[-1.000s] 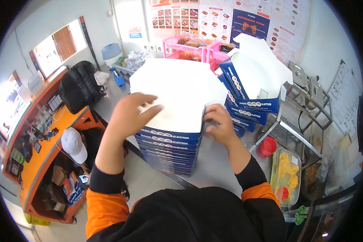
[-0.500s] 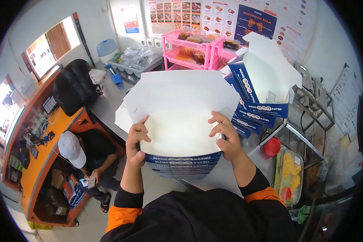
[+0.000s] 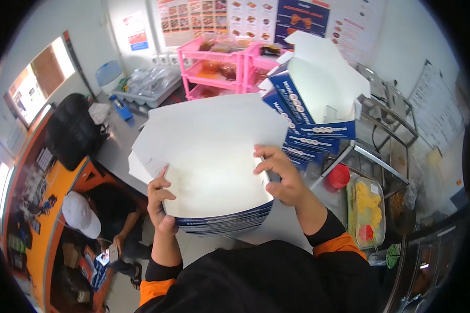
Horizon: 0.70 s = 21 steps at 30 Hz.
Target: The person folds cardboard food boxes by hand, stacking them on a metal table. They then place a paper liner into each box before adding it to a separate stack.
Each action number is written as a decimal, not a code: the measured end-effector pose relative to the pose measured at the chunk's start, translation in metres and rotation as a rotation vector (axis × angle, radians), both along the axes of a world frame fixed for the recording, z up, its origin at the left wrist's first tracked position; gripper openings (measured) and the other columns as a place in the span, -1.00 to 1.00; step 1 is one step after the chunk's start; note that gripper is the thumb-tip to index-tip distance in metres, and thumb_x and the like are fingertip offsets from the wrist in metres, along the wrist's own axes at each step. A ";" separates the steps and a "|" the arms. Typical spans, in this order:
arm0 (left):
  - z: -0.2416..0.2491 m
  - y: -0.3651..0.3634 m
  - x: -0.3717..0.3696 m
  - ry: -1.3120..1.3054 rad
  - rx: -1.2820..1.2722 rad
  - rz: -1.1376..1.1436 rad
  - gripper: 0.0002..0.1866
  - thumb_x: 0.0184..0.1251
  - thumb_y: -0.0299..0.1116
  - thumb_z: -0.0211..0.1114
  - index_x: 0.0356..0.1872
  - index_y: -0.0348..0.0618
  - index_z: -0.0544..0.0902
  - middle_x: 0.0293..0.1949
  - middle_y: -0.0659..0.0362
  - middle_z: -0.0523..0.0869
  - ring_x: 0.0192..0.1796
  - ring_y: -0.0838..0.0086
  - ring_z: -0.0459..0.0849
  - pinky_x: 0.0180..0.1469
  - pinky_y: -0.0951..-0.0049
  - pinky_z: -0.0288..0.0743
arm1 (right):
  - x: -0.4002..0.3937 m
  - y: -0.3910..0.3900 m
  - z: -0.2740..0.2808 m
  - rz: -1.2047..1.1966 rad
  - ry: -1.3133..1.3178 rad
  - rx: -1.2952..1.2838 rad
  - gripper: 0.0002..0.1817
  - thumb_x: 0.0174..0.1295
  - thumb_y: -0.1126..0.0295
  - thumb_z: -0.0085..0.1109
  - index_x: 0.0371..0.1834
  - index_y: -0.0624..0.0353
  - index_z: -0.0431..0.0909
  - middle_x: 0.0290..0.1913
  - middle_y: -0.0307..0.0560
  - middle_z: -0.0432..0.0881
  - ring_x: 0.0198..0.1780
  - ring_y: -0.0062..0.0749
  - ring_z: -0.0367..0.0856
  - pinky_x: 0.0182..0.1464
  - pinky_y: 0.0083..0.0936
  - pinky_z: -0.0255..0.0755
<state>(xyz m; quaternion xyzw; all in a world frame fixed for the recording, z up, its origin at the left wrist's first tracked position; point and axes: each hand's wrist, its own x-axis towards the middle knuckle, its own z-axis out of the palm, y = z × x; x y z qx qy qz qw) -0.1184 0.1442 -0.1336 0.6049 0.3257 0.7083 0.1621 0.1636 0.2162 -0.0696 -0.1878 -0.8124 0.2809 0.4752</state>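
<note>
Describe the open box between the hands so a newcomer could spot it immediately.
Find the metal counter, then the stack of navy boxes near picture centre. The open box tops that stack, white inside, its far flap raised. Unlike the boxes farther right, it is held between the left hand and the right hand.

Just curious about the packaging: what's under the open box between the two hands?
Beneath the open box, blue front edges of stacked boxes show; the rest of them is covered.
</note>
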 end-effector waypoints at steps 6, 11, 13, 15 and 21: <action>0.007 -0.013 0.009 0.091 -0.062 0.066 -0.40 -0.01 0.22 0.20 -0.28 -0.20 0.50 0.08 -0.07 0.39 0.25 0.00 0.26 0.27 0.02 0.00 | 0.069 0.014 0.063 -1.029 -0.377 0.423 -0.49 -0.09 0.22 0.30 0.00 0.07 0.48 0.20 -0.02 0.30 0.32 0.00 0.08 0.30 0.02 -0.06; 0.007 -0.016 0.012 0.083 -0.053 0.078 -0.40 0.00 0.19 0.20 -0.21 -0.22 0.49 0.13 -0.10 0.37 0.24 0.05 0.27 0.27 0.09 0.02 | 0.098 0.047 0.067 -1.335 -0.891 0.110 -0.45 -0.04 0.05 0.25 0.06 -0.01 0.49 0.29 -0.10 0.24 0.41 -0.05 -0.07 0.24 0.40 -0.35; 0.005 -0.015 0.015 0.080 -0.042 0.080 -0.39 0.01 0.18 0.20 -0.20 -0.23 0.49 0.14 -0.11 0.36 0.25 0.04 0.26 0.27 0.10 0.02 | 0.086 0.061 0.064 -1.305 -0.864 0.172 -0.46 -0.02 0.00 0.22 0.04 -0.02 0.51 0.29 -0.13 0.26 0.41 -0.09 -0.06 0.21 0.47 -0.40; 0.004 -0.017 0.019 0.069 -0.038 0.079 -0.38 0.01 0.19 0.19 -0.19 -0.23 0.48 0.16 -0.12 0.35 0.26 0.04 0.25 0.27 0.10 0.02 | 0.064 0.078 0.053 -1.240 -0.803 0.275 -0.49 0.00 -0.03 0.18 0.00 -0.02 0.54 0.24 -0.18 0.32 0.40 -0.14 -0.02 0.20 0.47 -0.38; 0.018 -0.020 0.013 -0.059 0.065 0.093 -0.24 0.02 0.22 0.17 0.07 -0.26 0.41 0.25 -0.14 0.25 0.34 0.08 0.17 0.31 0.09 -0.02 | 0.037 0.091 0.071 -1.174 -0.762 0.249 -0.84 0.21 0.24 -0.01 -0.26 -0.02 0.53 -0.34 -0.22 0.61 -0.10 -0.22 0.54 0.13 0.54 -0.29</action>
